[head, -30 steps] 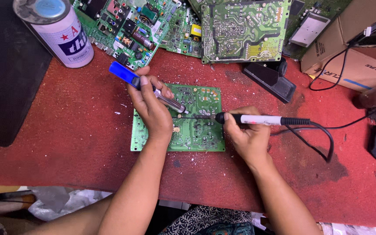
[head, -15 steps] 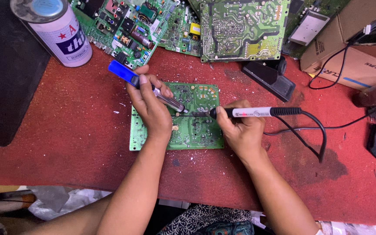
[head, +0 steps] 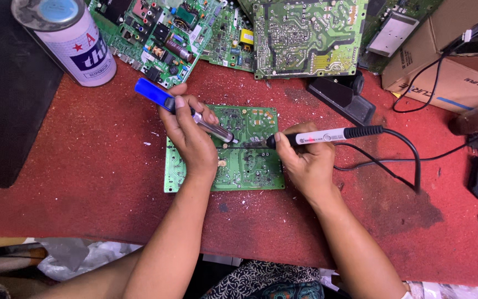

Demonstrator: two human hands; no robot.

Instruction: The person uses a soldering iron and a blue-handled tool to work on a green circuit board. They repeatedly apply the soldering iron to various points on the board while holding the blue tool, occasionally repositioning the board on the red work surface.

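The person's left hand (head: 192, 138) lies on the green circuit board (head: 233, 166), fingers clamped round a desoldering pump (head: 186, 113) with a blue plunger end and metal barrel, the thumb resting near the plunger. The right hand (head: 305, 163) has its fingers closed on a soldering iron (head: 319, 135), black grip and white body, held almost level. The 2 tips meet over the middle of the board, which lies flat on the red mat just in front of the person.

Judged from this, the main risk is heat: if the iron's tip sits too long on 1 joint, a pad could lift. The pump's nozzle is very close to the iron, so a slip could bump the tips or smear solder across neighbouring joints. Only the left hand's weight holds the board, so a sideways push might shift it. The iron's black cable (head: 405, 160) loops across the mat and could tug the iron if snagged.

The red mat (head: 84, 182) is worn, flecked with pale debris and darkly stained at the right. Further off sit a black iron stand (head: 344, 99), a white spray can (head: 70, 41) with a grey-blue cap at the far left, and several larger circuit boards (head: 302, 36) piled along the back. Cardboard boxes (head: 449, 66) stand at the far right, and a dark block (head: 6, 94) fills the left edge
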